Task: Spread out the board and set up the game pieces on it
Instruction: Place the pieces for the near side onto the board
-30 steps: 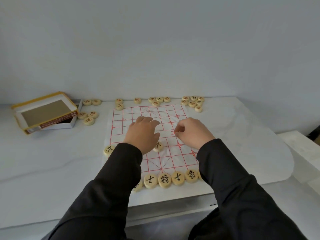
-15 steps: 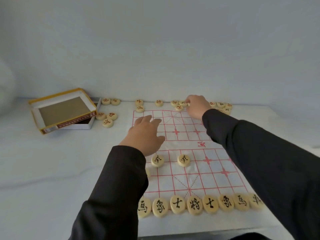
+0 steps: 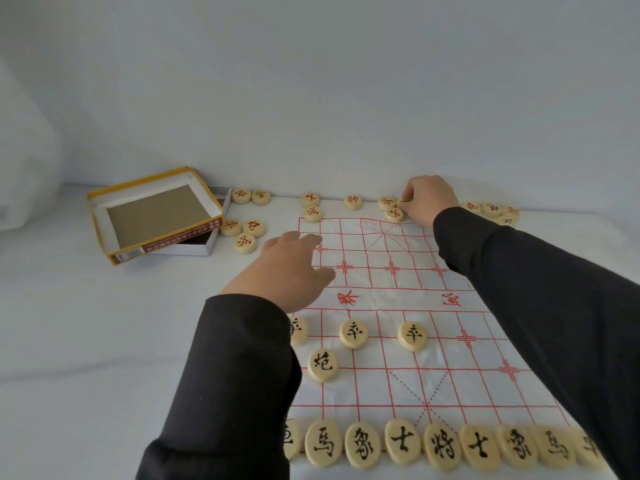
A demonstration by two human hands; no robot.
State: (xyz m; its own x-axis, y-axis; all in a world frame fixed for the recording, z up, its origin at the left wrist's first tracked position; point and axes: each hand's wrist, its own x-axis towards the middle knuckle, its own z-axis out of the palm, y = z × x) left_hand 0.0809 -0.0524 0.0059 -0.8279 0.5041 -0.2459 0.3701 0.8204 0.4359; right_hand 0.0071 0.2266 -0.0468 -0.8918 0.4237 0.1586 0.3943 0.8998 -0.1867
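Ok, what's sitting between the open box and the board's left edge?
In the head view, three loose pieces with red lettering lie on the table between the box and the board.

White table (image 3: 86,341): paper board (image 3: 398,386), flat; open yellow-edged box (image 3: 156,216), far left; red-lettered pieces (image 3: 246,243), loose beside box and beyond board.

Far half of the board (image 3: 381,252) lies bare; red pieces (image 3: 353,202) line its edge
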